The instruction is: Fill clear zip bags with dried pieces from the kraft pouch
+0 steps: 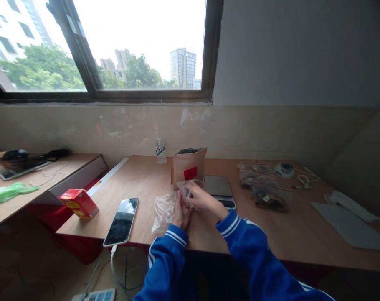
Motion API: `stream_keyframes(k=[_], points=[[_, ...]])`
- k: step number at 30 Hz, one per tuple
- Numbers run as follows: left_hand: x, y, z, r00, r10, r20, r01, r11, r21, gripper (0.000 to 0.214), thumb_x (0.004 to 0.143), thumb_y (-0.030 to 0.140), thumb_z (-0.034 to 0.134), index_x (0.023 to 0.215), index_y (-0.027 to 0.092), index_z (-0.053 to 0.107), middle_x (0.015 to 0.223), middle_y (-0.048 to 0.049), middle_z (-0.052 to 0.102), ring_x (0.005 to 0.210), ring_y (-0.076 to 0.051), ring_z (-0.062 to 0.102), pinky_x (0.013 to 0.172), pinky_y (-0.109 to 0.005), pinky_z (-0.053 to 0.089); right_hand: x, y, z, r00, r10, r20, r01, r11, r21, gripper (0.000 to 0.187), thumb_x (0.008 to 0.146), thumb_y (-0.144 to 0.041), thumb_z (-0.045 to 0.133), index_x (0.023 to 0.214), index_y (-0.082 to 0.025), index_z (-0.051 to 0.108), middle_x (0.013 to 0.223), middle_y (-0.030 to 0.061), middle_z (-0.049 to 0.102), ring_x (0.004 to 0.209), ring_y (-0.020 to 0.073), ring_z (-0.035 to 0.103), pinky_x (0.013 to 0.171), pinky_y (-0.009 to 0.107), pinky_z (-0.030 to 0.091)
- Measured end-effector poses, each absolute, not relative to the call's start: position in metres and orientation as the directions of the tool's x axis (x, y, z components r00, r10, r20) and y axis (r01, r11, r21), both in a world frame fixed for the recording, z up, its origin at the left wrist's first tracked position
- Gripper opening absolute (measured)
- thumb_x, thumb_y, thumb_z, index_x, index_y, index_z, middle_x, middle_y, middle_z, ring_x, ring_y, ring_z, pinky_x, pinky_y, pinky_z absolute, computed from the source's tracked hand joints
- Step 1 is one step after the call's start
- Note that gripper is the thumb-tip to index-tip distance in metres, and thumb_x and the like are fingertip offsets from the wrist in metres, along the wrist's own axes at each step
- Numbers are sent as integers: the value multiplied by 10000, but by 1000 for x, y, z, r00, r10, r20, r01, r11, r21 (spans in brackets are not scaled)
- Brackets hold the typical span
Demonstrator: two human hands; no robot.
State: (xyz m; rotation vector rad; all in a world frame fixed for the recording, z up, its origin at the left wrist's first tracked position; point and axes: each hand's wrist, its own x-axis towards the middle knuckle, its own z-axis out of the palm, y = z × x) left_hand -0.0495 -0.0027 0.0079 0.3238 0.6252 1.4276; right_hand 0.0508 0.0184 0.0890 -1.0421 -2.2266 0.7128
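A small clear plastic bag [184,189] is between my hands, in front of the paper pouch. My left hand [181,214] is closed on its lower part. My right hand [198,195] has its fingers curled at the bag, and clear film overlaps them. What these fingers hold is hidden. Right behind stands a brown paper pouch [181,166] with a red label, its top open and dark inside. More crumpled clear plastic bags [163,211] lie beside my left hand. A flat kitchen scale [217,185] sits to the right of the pouch, partly behind my right forearm.
A phone [121,221] on a cable and a red box [79,203] lie left. A clear bottle [160,151] stands near the wall. Right are zip bags with dark contents [269,197], a white dome-shaped device [284,169] and a grey sheet [349,225]. The table [209,240] ends close to me.
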Motion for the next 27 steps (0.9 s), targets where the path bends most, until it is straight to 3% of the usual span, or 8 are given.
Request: stream_keyframes(k=[9, 14, 22, 27], points=[[-46, 1, 4, 4, 987, -162, -855, 87, 511, 336, 885, 276, 519, 1181, 146, 613, 1165, -91, 651, 1143, -262, 567, 923, -327, 491, 38, 20, 83, -541, 794, 278, 567, 589, -576, 169, 770, -71, 428, 891, -172, 489, 827, 38, 516, 698, 151, 472, 726, 287, 448], [-47, 6, 2, -48, 983, -175, -882, 41, 470, 318, 910, 253, 461, 1171, 155, 615, 1165, -87, 655, 1183, -228, 547, 989, -337, 458, 43, 8, 86, -522, 782, 341, 603, 621, -501, 158, 768, -90, 460, 898, -160, 516, 967, 99, 533, 863, 196, 519, 833, 328, 448], [-50, 5, 0, -59, 985, -164, -844, 38, 534, 301, 891, 280, 478, 1065, 128, 671, 1077, -98, 693, 1199, -284, 527, 1039, -374, 400, 55, 6, 85, -561, 822, 96, 695, 531, -485, 200, 787, -161, 492, 943, -114, 609, 1027, 145, 574, 952, 232, 563, 894, 328, 442], [-49, 3, 1, -93, 978, -189, -844, 23, 536, 241, 848, 220, 520, 1008, 138, 680, 1086, -100, 688, 1185, -274, 540, 1011, -373, 421, 52, 4, 80, -595, 799, 82, 660, 545, -518, 335, 708, -242, 644, 1027, -137, 644, 1111, 133, 600, 1010, 253, 569, 898, 309, 436]])
